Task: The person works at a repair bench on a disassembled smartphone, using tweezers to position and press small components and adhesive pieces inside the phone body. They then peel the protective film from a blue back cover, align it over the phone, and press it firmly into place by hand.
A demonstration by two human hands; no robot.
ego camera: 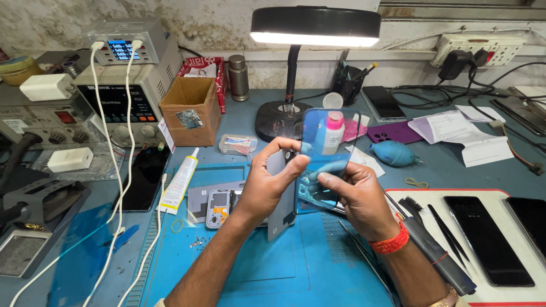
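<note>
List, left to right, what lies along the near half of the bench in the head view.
White charging cables → white glue tube → opened phone body with orange parts → left hand → translucent blue phone back panel → right hand → black brush → black smartphone on the white tray.

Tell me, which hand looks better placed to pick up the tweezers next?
Probably the right hand. The tweezers lie on the blue mat just below that wrist, while the left hand grips the grey panel and sits farther away. Both hands currently pinch the clear blue film.
</note>
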